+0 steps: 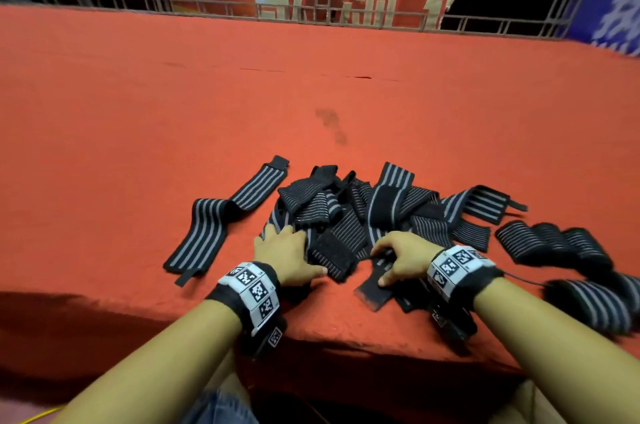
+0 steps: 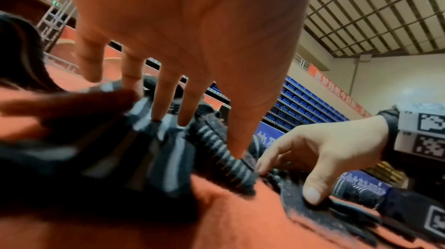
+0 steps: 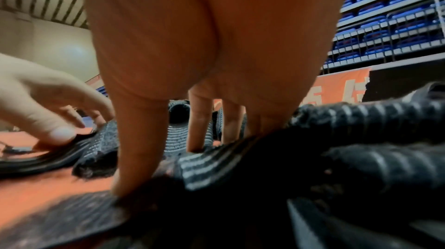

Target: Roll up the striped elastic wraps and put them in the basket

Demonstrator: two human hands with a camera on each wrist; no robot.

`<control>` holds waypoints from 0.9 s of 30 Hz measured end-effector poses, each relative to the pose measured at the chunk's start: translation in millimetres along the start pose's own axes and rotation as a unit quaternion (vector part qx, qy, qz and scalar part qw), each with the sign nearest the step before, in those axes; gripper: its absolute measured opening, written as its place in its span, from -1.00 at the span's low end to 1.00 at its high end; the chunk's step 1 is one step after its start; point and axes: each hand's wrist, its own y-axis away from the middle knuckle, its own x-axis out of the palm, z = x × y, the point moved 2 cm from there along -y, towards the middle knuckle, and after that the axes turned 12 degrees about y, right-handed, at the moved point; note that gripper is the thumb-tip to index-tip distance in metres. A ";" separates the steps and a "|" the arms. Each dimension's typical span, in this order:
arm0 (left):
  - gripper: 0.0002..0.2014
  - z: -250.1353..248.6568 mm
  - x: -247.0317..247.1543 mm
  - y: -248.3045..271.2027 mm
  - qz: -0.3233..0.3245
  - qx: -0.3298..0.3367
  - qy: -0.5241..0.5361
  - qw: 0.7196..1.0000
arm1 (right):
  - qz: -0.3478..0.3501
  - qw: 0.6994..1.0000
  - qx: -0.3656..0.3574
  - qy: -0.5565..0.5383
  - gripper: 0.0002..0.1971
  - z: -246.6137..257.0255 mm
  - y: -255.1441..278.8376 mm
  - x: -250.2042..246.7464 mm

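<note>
Head view: the heap of striped elastic wraps (image 1: 346, 212) lies just ahead of both hands. The left hand (image 1: 284, 254) rests flat and spread on the heap's near-left side. The right hand (image 1: 401, 257), clasping nothing, plants its thumb and arched fingertips on one wrap's black fastener end (image 1: 369, 297) at the heap's near edge. That wrap runs back into the heap. No basket shows.

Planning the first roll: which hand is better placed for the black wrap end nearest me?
Right: the right hand has its thumb on that wrap end; the left hand lies flat on the pile.
</note>
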 end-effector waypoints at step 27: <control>-0.85 -81.6 -44.7 13.0 -0.046 0.183 0.211 0.959 | -0.212 0.975 -0.071 -0.018 -0.38 -43.9 31.4 -38.0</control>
